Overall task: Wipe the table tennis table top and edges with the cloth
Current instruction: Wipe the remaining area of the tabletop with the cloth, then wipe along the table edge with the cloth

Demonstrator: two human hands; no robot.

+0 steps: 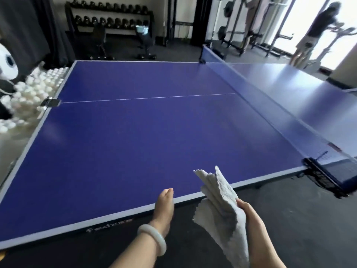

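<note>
Right hand (249, 215) grips the folded white cloth (222, 202) along its right side. The cloth's long axis runs near to far, its far tip over the near edge of the table tennis table (135, 142) and not laid flat. The blue top lies ahead and left. Left hand (164, 206) is empty, fingers straight, across that edge just left of the cloth.

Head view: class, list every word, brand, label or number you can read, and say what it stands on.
"Fed": white logo on the table's dark near side; the characters after it are too blurred to read.
Red label on the net: too blurred to read.
Nothing else legible.
</note>
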